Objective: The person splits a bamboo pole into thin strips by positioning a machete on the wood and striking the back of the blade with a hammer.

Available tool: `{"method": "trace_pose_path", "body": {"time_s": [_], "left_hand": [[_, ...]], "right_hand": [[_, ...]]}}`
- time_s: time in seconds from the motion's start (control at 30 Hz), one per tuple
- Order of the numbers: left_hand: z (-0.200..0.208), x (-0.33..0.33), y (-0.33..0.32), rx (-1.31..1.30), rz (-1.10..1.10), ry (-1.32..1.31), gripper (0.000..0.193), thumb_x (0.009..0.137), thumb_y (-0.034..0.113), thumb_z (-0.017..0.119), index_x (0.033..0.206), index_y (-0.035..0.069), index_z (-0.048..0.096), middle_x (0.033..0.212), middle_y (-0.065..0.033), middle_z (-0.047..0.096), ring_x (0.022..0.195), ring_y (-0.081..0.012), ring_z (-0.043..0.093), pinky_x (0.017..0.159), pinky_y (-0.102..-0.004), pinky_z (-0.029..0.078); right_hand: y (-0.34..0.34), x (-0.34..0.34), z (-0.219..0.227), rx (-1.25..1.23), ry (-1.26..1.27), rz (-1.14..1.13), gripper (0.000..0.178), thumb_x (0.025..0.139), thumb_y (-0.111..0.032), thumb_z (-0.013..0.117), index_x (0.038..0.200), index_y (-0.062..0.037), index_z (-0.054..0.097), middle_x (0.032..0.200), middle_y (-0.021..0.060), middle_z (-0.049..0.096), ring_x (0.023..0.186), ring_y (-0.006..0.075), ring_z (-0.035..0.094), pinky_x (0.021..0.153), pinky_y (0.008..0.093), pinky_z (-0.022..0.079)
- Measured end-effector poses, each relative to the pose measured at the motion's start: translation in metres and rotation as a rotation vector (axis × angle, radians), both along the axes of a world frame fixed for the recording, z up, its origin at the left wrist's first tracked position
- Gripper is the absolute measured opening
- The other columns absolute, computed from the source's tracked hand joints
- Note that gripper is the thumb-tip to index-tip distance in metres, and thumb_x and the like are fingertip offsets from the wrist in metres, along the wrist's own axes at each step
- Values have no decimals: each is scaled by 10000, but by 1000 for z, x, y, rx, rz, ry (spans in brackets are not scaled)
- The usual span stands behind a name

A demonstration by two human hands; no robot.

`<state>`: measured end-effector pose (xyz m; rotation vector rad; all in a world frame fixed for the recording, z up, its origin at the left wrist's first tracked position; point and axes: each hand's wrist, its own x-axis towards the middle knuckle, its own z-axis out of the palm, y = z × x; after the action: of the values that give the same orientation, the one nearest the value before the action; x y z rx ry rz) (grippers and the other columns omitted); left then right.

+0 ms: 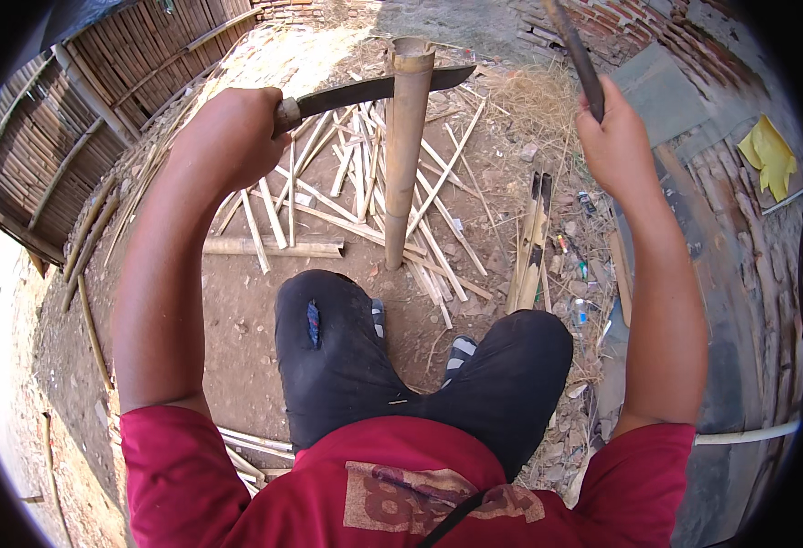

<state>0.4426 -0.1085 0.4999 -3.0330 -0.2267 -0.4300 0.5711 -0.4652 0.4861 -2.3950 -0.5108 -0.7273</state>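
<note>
My left hand [230,137] is closed around the pale handle of a machete [347,95], its dark blade pointing right. An upright bamboo pole [410,137] stands in front of my knees, its hollow end on top. The blade crosses the pole just below that end and its tip shows on the far side. Whether it is sunk into the bamboo or passes behind it, I cannot tell. My right hand [616,137] grips the lower end of a dark stick [577,57], raised to the right of the pole and apart from it.
Split bamboo strips [356,173] lie scattered on the dirt around the pole's foot. A bamboo length [274,247] rests at left, and split bamboo halves [531,242] at right. A bamboo fence [137,55] stands far left; a yellow cloth-like piece [769,157] lies far right.
</note>
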Motion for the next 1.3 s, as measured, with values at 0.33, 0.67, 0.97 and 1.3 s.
{"method": "trace_pose_path", "body": {"time_s": [0.33,0.67,0.97,1.3], "left_hand": [[-4,-2,-1,-22,52,36,257,908,222,743,1037,6,694,939,-227,736,906,-395,720,825,-482,567],[-17,5,0,-48,35,40,238,897,206,741,1024,11,693,914,-222,730,881,-408,707,804,-496,558],[-15,6,-3,-54,90,48,240,901,203,742,1014,-3,691,926,-229,733,904,-406,710,824,-491,558],[-17,5,-3,-19,130,35,243,903,204,740,1016,-4,684,928,-238,727,914,-419,704,826,-503,554]], "right_hand": [[9,-6,7,-6,89,20,193,965,-165,583,1096,-24,582,859,209,692,808,408,691,720,494,511],[1,-6,-7,55,146,53,172,954,-130,570,1100,-39,576,841,222,680,809,425,684,726,513,506],[4,-9,-17,-30,266,92,192,963,-189,617,1077,-35,599,810,165,681,748,285,696,673,420,500],[5,-13,-16,-239,181,-21,241,970,-166,601,1176,-41,591,846,171,709,777,369,705,688,454,521]]}}
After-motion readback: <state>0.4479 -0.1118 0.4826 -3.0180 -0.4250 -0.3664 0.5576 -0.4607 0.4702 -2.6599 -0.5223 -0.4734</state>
